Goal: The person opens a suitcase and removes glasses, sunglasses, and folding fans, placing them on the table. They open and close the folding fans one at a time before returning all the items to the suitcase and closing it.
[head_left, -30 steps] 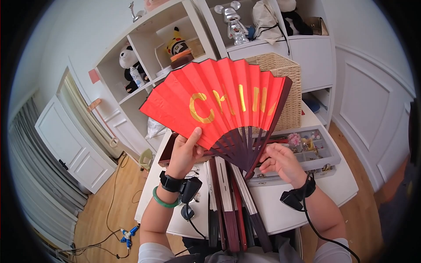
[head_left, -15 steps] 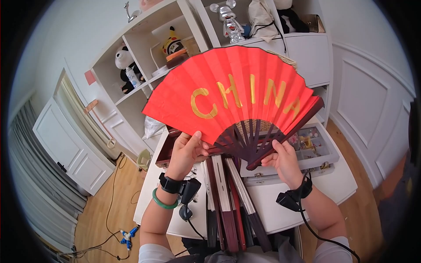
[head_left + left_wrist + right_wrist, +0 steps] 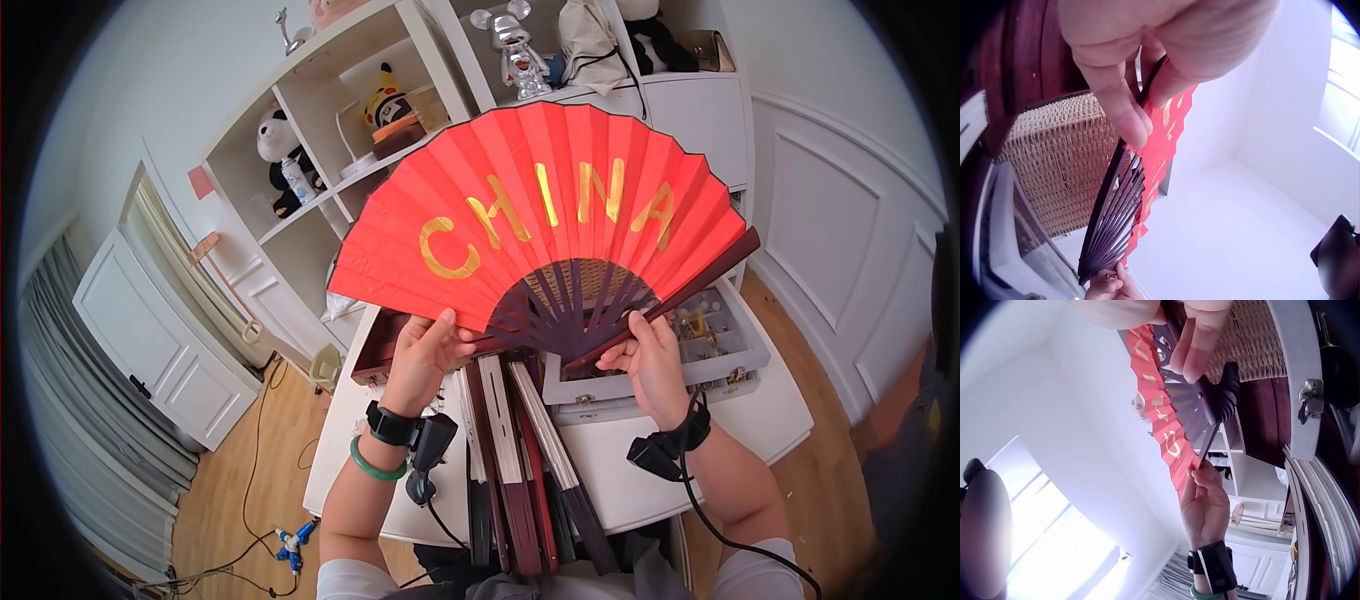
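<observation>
A red folding fan point(image 3: 540, 200) with dark ribs and gold letters reading CHINA stands spread wide in the head view. The left hand point(image 3: 425, 358) pinches its left end stick, thumb on the red face. At the other side the right hand point(image 3: 650, 365) grips the right end stick near the pivot. In the left wrist view the left hand's fingers and thumb clasp the edge of the fan point(image 3: 1163, 144). From the right wrist view, the right hand point(image 3: 1191, 331) holds the dark guard of the fan point(image 3: 1154, 394), and the left hand point(image 3: 1207, 503) pinches the far end.
Several closed fans point(image 3: 515, 450) lie side by side at the front of the white table point(image 3: 650, 490). Behind are a grey compartment case point(image 3: 720, 365), a dark red box point(image 3: 375, 350) and a woven basket point(image 3: 1060, 162). Shelves point(image 3: 310, 250) with plush toys stand beyond.
The fan has spread wider, so that all its letters show. The right hand has moved slightly right and its thumb now lies on the end stick; the left hand has kept its pinch.
</observation>
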A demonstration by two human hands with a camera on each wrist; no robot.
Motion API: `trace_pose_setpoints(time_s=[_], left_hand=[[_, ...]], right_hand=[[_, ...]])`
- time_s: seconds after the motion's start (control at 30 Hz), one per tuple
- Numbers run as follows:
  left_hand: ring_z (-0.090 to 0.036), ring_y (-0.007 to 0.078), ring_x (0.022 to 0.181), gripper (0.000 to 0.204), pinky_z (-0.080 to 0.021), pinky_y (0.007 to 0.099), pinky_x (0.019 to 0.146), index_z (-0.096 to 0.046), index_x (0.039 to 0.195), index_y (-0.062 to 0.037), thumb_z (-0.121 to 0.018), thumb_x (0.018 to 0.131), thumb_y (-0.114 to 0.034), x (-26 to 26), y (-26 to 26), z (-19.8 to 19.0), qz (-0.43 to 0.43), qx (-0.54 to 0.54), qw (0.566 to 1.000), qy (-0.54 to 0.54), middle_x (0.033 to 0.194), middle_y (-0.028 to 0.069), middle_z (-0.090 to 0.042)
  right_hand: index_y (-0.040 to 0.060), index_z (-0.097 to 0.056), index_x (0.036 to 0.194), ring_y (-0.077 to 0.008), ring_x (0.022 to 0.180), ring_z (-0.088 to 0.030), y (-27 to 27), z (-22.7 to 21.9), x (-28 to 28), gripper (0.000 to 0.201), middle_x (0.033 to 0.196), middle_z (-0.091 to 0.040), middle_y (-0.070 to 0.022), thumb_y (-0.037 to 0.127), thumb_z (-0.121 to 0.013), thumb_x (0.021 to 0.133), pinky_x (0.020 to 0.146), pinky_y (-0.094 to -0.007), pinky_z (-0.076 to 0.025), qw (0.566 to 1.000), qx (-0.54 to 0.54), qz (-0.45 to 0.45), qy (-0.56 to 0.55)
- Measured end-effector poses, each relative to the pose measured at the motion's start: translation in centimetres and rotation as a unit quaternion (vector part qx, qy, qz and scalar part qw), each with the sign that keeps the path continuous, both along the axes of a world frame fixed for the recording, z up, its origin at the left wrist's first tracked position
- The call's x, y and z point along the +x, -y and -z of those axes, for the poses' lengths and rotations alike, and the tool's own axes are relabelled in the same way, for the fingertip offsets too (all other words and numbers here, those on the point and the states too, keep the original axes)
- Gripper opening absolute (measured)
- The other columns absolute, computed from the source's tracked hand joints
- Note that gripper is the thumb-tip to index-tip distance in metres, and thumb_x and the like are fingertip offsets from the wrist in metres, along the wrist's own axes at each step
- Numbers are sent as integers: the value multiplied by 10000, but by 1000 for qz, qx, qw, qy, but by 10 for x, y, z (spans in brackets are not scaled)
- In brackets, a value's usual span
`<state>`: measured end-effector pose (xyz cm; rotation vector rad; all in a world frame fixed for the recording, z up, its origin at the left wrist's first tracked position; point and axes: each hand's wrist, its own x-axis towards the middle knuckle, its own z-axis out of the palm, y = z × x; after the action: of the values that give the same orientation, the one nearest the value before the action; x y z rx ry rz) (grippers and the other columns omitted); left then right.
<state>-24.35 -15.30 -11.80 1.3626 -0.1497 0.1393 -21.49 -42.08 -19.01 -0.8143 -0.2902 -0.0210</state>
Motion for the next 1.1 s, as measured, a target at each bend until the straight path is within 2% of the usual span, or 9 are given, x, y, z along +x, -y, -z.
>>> trace_pose_setpoints(time_s=[0.23,0.43,0.57,0.67,0.77,0.8,0.9,1.0,1.1], left_hand=[[-627,139,800,176,-542,288,726,-526,1069,-47,-535,905,-111,-1,-5,7,7,-11,1000,21,938,64,-614],[-599,139,823,171,-533,297,753,-522,1057,-35,-532,887,-58,-5,-2,4,13,-27,999,11,944,40,-593],[-597,138,812,173,-527,293,732,-515,1070,-43,-517,905,-96,-1,-5,5,21,-14,999,25,922,40,-595],[-607,137,774,202,-534,306,711,-499,1107,-39,-478,940,-151,1,-7,7,81,6,996,39,919,62,-608],[-602,134,743,270,-522,303,691,-473,1167,-37,-434,964,-210,-8,5,0,142,31,988,51,904,63,-608],[-601,132,733,295,-519,303,692,-456,1198,-37,-421,968,-219,-10,12,-2,155,35,986,46,908,61,-607],[-604,130,729,334,-519,303,686,-423,1251,-40,-409,973,-223,-14,24,-3,179,31,983,33,927,55,-603],[-603,126,713,351,-518,290,656,-400,1279,-50,-411,972,-219,-12,28,-1,194,35,980,22,968,47,-596],[-587,122,671,346,-510,274,626,-402,1274,-49,-412,971,-217,-11,28,0,204,18,979,7,972,41,-595]], right_hand=[[37,-440,1008,-169,590,-623,0,2,2,175,821,-583,-110,200,-383,975,554,-313,-569,1000,5,3,-6],[39,-440,1008,-169,593,-622,-2,2,2,173,813,-584,-107,197,-378,976,560,-322,-570,1000,-4,11,-12],[49,-438,1013,-177,562,-613,-1,5,3,162,819,-591,-105,198,-389,972,539,-320,-558,993,-85,-76,-11],[49,-441,1010,-182,533,-604,-2,-2,-6,152,809,-596,-101,190,-411,963,503,-310,-540,981,-132,-140,14],[44,-429,1058,-169,548,-611,-1,0,-13,171,866,-594,-94,187,-411,966,501,-271,-524,932,-195,-300,57],[44,-429,1058,-169,548,-611,0,-4,-18,171,866,-594,-94,187,-411,966,501,-271,-524,932,-195,-300,57],[43,-407,1088,-142,565,-612,-3,-11,-28,182,889,-565,-72,183,-402,971,522,-241,-517,866,-273,-405,106],[39,-406,1079,-135,564,-610,-7,-1,-28,182,860,-559,-65,186,-402,971,517,-238,-511,843,-277,-449,106],[36,-405,1073,-139,551,-607,-5,-4,-27,178,839,-567,-69,183,-397,971,506,-243,-509,844,-284,-443,105]])
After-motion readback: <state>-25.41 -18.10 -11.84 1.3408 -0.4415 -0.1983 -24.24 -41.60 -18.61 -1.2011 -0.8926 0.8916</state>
